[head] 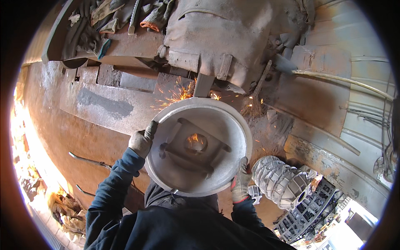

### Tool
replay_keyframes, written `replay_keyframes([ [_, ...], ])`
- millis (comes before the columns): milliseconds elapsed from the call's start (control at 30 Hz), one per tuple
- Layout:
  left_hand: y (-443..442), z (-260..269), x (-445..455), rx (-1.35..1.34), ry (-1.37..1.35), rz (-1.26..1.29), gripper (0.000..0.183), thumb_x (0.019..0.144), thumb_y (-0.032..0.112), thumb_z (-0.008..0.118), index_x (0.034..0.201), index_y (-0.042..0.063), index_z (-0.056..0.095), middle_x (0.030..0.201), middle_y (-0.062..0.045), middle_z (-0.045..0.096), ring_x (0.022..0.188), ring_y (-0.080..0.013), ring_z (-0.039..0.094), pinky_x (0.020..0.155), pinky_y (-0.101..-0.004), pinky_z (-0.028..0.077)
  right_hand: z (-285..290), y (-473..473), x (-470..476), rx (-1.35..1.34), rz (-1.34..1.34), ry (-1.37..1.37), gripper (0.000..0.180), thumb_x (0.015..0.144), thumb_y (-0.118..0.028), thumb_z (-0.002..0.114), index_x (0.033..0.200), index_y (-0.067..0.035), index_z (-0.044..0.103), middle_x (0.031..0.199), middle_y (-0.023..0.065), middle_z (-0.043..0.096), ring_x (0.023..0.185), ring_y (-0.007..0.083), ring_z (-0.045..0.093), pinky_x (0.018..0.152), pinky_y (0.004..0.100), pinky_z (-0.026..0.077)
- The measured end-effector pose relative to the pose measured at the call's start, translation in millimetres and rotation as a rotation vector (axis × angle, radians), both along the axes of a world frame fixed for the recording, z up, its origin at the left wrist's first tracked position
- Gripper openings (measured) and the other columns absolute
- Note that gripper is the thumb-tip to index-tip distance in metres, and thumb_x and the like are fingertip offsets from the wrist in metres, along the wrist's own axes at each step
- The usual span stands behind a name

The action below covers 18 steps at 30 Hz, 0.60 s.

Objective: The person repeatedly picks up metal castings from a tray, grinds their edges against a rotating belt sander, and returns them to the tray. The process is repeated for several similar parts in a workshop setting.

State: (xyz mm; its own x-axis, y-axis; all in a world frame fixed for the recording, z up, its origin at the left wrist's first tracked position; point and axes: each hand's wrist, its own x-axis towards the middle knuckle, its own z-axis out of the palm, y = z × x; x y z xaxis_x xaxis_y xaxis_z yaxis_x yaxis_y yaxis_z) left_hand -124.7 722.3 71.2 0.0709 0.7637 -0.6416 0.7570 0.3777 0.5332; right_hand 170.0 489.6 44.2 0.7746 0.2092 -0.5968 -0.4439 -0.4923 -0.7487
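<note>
Both my gloved hands hold a large round, bowl-shaped metal casting (184, 170) with a pale rim, raised ribs inside and a round hole in its middle. At the upper left of the rim, my left hand (142, 142) grips with the thumb along the edge. Lower right, my right hand (241, 181) is closed on the rim. Orange sparks (180, 93) fly from the casting's far edge, and more show through the hole. A grey metal bar (203, 85) meets that edge, below a dusty covered machine (218, 40). The contact point is hidden behind the casting.
Worn work gloves (103, 18) lie on a ledge at upper left. A straw hand broom (254, 103) leans right of the sparks. Ribbed round castings (281, 181) are stacked at lower right, beside a grey plastic crate (309, 212). A pole (340, 82) juts in from the right.
</note>
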Motion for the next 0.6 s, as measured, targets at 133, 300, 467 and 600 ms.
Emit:
replay_keyframes([
  [133,-43.8,2.5,-18.8,0.072,-0.275,0.448,0.032,0.095,0.025,0.052,0.081,-0.002,0.061,0.066,-0.01,0.057,0.059,-0.0189,0.054,0.056,-0.0307,0.044,-21.6,5.2,38.2,0.484,-0.187,0.21,0.037,0.097,-0.03,0.049,0.109,0.004,0.056,0.098,0.0083,0.06,0.083,0.0143,0.056,0.074,0.0236,0.045],
  [300,-187.4,-4.3,-29.2,0.473,0.11,-0.082,0.055,0.097,0.017,0.046,0.144,0.007,0.02,0.07,-0.012,0.062,0.056,-0.0234,0.059,0.05,-0.0369,0.05,-44.9,74.4,107.3,0.659,0.378,0.838,0.02,0.094,-0.021,0.051,0.1,-0.001,0.054,0.081,0.0011,0.054,0.072,0.0102,0.05,0.064,0.0241,0.042],
  [467,-207.1,-11.6,-17.1,0.148,-0.067,0.219,0.078,0.086,0.018,0.064,0.145,0.008,0.015,0.089,-0.018,0.066,0.075,-0.0291,0.066,0.064,-0.04,0.054,-31.9,89.6,88.9,0.263,0.545,0.244,0.028,0.086,-0.026,0.065,0.091,0.0,0.057,0.073,0.0,0.055,0.065,0.008,0.049,0.059,0.0252,0.043],
  [600,-189.3,1.9,-11.1,-0.233,-0.292,0.762,0.054,0.092,0.032,0.05,0.135,0.006,0.029,0.09,-0.016,0.067,0.075,-0.0269,0.066,0.064,-0.0383,0.055,4.6,100.9,74.8,-0.026,0.699,-0.076,0.032,0.084,-0.032,0.068,0.087,-0.002,0.058,0.069,0.0003,0.056,0.061,0.0096,0.05,0.057,0.0275,0.043],
])
